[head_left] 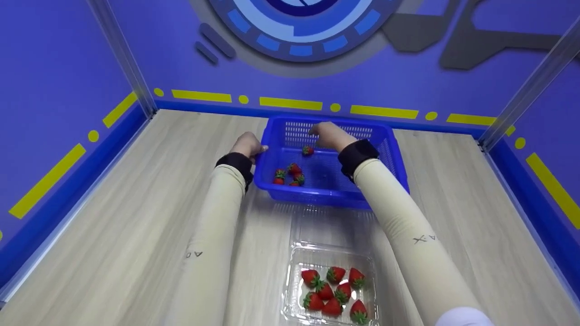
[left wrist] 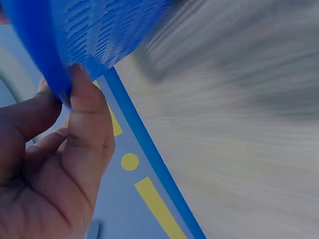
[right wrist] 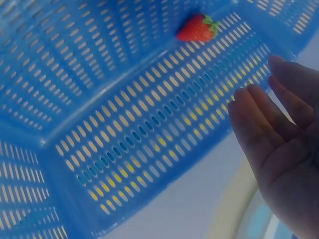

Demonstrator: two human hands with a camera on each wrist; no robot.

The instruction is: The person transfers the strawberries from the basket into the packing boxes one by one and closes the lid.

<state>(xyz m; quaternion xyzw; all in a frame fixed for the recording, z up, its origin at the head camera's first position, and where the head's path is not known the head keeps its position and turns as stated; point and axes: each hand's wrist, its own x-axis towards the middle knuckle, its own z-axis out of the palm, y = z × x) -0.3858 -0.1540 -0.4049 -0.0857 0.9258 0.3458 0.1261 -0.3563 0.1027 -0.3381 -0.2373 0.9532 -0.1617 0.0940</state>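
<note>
A blue plastic basket [head_left: 317, 194] with slotted walls stands near the back panel. My left hand [head_left: 247, 144] pinches its left rim between thumb and fingers, as the left wrist view shows closely [left wrist: 75, 149]. Inside the basket, over its back part, is my right hand [head_left: 330, 136]; its fingers are loosely extended and hold nothing in the right wrist view [right wrist: 284, 129]. One strawberry [head_left: 308, 150] lies near that hand by the back wall. Several more strawberries [head_left: 294, 169] are grouped at the basket's front left.
In front of the basket, a clear plastic box [head_left: 292, 271] with its lid folded back holds several strawberries [head_left: 332, 307]. Both stand on a wood-grain table [head_left: 181, 181]. Blue panels [head_left: 290, 81] with yellow marks enclose the left, back and right sides.
</note>
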